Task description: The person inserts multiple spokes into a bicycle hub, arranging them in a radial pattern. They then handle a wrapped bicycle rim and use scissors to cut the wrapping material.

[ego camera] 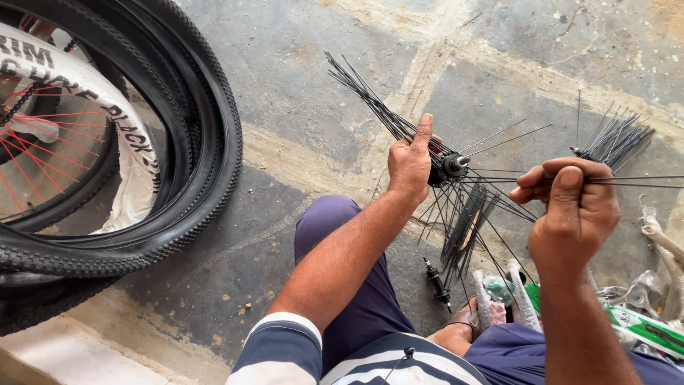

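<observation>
2 hands: left fingers grip hub, right fingers pinch spoke.

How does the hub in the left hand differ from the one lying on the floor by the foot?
The held hub sits in the left hand, raised, with black spokes fanning out from it. The floor hub lies untouched on the stone floor with no spokes that I can see. The held hub shows a silvery axle end; the floor hub looks all dark. Both are small black hubs.
</observation>
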